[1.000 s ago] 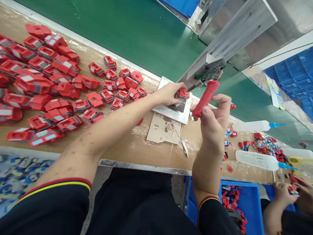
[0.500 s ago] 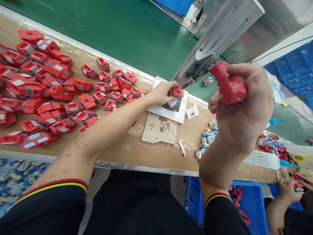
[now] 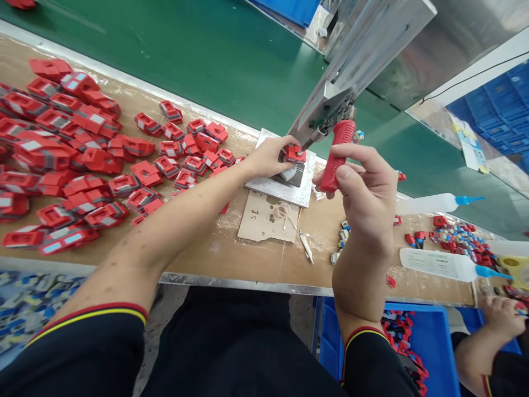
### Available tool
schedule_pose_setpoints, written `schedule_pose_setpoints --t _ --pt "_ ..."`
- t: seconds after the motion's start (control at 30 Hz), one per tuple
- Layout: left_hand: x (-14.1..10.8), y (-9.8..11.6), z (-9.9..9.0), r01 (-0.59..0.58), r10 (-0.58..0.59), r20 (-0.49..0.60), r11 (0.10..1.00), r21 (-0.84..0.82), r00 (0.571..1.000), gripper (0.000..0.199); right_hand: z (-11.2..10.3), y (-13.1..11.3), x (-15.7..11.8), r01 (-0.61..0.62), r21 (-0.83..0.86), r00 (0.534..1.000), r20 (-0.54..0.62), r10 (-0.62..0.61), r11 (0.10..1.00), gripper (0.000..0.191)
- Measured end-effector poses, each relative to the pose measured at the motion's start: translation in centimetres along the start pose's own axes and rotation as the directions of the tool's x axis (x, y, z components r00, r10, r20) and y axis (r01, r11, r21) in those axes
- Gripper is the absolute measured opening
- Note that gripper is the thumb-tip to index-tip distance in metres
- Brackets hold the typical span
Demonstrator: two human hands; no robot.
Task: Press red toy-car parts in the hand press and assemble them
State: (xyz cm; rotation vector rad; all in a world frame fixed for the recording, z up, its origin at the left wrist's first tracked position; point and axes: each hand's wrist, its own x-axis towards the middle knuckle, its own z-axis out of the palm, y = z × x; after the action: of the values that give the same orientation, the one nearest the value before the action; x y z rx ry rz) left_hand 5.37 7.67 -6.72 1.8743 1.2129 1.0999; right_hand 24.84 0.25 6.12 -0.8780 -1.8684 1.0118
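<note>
My left hand [image 3: 269, 156] is closed around a small red plastic toy part [image 3: 294, 153], holding it over a whitish piece on the metal base plate [image 3: 270, 190]. The fixture's upright metal column [image 3: 351, 60] rises right behind the part, and its toggle clamp [image 3: 330, 118] reaches down close to it. My right hand [image 3: 367, 190] has its fingers wrapped round the clamp's red ribbed handle [image 3: 339, 154], which points downward. Whether the clamp tip touches the part I cannot tell.
Many red toy vehicle parts [image 3: 99, 157] cover the bench at left. Stained cardboard [image 3: 264, 220] and a white tube [image 3: 306, 247] lie in front of the plate. Glue bottles [image 3: 438, 264] lie at right; below is a blue bin [image 3: 438, 331]. A co-worker's hand [image 3: 502, 317] shows at far right.
My right hand has swung the red handle down and to the left, from tilted up to pointing downward. The left hand stays on the red toy part.
</note>
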Motion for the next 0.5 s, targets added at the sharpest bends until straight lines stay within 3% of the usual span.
schedule_pose_setpoints --t 0.23,0.5 --pt "-0.1 -0.2 0.0 0.015 -0.015 0.004 1.0 -0.021 1.0 0.043 -0.5 0.3 0.0 0.013 -0.076 1.0 0.01 -0.012 0.997 0.047" --pt "-0.2 -0.4 0.3 0.024 -0.024 0.008 0.999 -0.043 1.0 0.041 -0.2 2.0 -0.8 -0.046 -0.092 0.997 0.059 0.052 0.995 0.042"
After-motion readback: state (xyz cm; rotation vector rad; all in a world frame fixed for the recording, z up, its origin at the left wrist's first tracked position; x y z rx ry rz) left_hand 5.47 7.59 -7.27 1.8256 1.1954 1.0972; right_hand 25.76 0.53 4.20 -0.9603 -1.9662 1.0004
